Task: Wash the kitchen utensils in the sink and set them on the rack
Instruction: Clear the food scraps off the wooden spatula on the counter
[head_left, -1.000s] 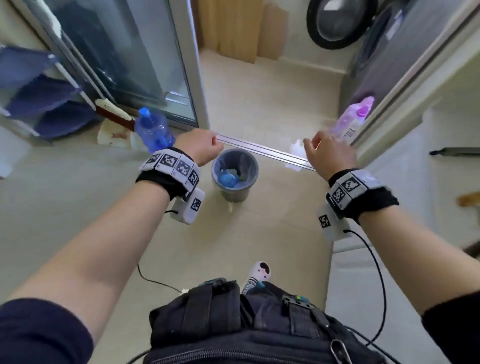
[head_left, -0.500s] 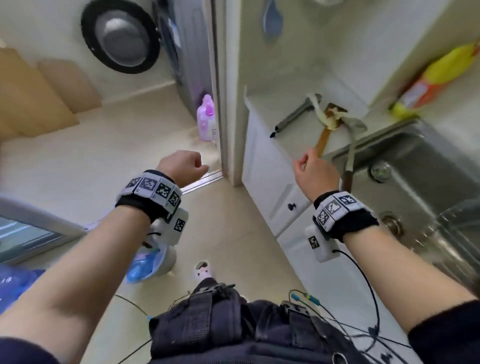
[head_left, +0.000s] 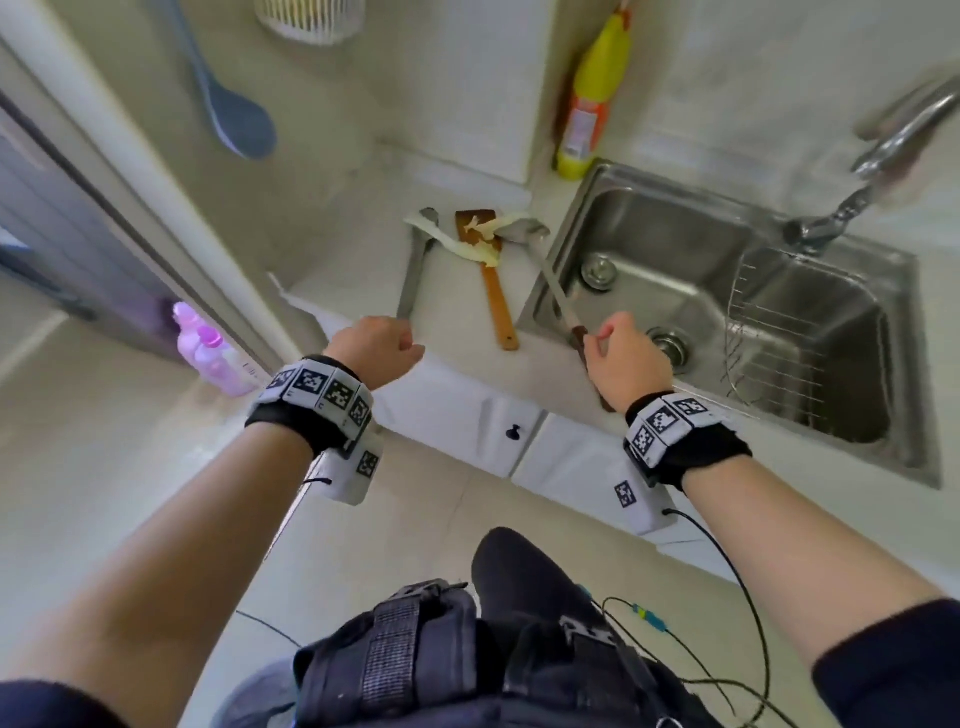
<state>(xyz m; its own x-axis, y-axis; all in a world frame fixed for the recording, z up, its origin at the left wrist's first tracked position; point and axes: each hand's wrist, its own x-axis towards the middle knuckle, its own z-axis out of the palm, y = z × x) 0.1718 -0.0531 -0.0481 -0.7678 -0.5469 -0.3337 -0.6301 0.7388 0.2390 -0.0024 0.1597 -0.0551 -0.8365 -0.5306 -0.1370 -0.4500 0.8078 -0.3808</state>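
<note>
Here we are at the sink (head_left: 675, 228); three dirty utensils lie side by side on the desk (head_left: 452, 312) just left of it, handles pointing near, so they come straight to hand. The right hand (head_left: 628, 364) is closed round the dark handle of the steel turner (head_left: 545, 270), whose shaft lies across the sink's left rim with the blade far out on the desk; the handle shows above the fingers and again below the wrist, so that is a proper grip, ready, I judge, to swing it over the basin. The left hand (head_left: 376, 349) is curled into a fist at the near end of the steel ladle (head_left: 415, 270); the handle's tip vanishes behind the knuckles, and I cannot tell whether it is gripped or only reached. Between them the wooden spatula (head_left: 493, 286) lies untouched; pale vegetable scraps (head_left: 475, 241) drape across the three heads, reason enough for a wash, and they hide the ladle's bowl, so "ladle" is a guess. The wire rack (head_left: 779, 338) sits in the right part of the sink; the tap (head_left: 883, 156) reaches over it, blurred and cut by the right edge, with no water that I can make out. A yellow detergent bottle (head_left: 592, 104) stands at the far corner, its top cut off.
</note>
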